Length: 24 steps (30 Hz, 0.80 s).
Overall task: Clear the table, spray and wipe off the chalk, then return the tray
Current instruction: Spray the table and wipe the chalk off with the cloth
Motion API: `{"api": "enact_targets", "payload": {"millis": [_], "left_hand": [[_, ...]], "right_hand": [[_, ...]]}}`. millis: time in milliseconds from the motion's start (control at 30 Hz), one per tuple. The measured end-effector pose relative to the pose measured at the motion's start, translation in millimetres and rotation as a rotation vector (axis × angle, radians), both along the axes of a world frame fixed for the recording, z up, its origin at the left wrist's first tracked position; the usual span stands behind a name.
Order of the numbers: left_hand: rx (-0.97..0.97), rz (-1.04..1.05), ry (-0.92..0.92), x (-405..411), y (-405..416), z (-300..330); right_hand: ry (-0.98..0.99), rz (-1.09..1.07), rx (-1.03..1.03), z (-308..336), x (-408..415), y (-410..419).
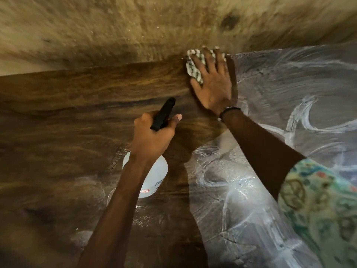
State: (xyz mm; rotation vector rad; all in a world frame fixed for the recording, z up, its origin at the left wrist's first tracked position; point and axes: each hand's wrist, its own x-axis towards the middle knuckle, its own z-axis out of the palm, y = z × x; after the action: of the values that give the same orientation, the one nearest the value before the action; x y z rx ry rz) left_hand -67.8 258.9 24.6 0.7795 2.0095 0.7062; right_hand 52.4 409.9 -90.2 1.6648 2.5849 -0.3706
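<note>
My right hand point(212, 82) lies flat on a white cloth with dark checks point(194, 67), pressing it onto the dark wooden table point(67, 113) at its far edge. My left hand point(152, 136) grips the black spray head point(163, 115) of a white spray bottle point(154, 178), held above the table's middle. White chalk smears and wet streaks point(301, 120) cover the table's right half; the left half shows bare dark wood with faint marks near the front. The tray is out of view.
Beyond the table's far edge lies a tan floor point(135, 26), blurred by motion. A patterned green sleeve point(318, 206) fills the lower right corner.
</note>
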Motion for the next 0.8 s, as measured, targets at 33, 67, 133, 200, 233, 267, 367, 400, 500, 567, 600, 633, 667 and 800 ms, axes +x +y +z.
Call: {"api": "enact_targets", "payload": {"millis": [33, 67, 133, 200, 233, 267, 367, 400, 500, 567, 600, 633, 667, 800], "left_hand": [[0.002, -0.004, 0.010, 2.9, 1.3, -1.0], [0.002, -0.009, 0.015, 5.5, 2.6, -1.5], [0.002, -0.045, 0.030, 12.7, 7.4, -1.0], [0.006, -0.099, 0.057, 21.2, 13.7, -0.7], [0.004, -0.125, 0.070, 25.6, 17.8, -1.6], [-0.001, -0.149, 0.081, 28.8, 21.3, -2.7], [-0.008, -0.223, 0.080, 48.1, 38.0, -8.2], [0.006, -0.242, 0.085, 54.3, 43.6, -9.9], [0.042, -0.304, 0.092, 72.5, 58.0, -15.1], [0.057, -0.326, 0.108, 81.1, 63.0, -16.2], [0.062, -0.335, 0.119, 85.3, 64.7, -15.9], [0.065, -0.340, 0.130, 88.9, 66.0, -15.9], [0.065, -0.343, 0.138, 91.3, 66.9, -15.7], [0.040, -0.362, 0.130, 91.4, 70.7, -15.8]], "right_hand": [[0.002, 0.073, -0.010, 0.5, -6.7, -5.2], [0.019, 0.174, 0.000, 1.0, -8.6, -13.4], [0.067, 0.364, 0.039, 2.3, 6.9, -34.0], [0.083, 0.443, 0.061, -1.0, 38.6, -54.0], [0.065, 0.445, 0.074, -2.1, 56.8, -62.1], [0.038, 0.432, 0.082, -4.2, 74.0, -68.5], [0.013, 0.287, 0.066, 0.2, 125.8, -72.0], [0.030, 0.235, 0.059, 2.6, 136.5, -71.5], [0.058, 0.172, 0.064, 6.5, 154.3, -69.5], [0.053, 0.171, 0.067, 4.8, 157.7, -68.8], [0.056, 0.162, 0.069, 3.2, 159.7, -68.2], [0.059, 0.149, 0.070, 2.2, 161.8, -67.6], [0.061, 0.132, 0.072, 1.9, 163.9, -67.2], [0.069, 0.031, 0.086, 2.9, 174.3, -61.1]]}}
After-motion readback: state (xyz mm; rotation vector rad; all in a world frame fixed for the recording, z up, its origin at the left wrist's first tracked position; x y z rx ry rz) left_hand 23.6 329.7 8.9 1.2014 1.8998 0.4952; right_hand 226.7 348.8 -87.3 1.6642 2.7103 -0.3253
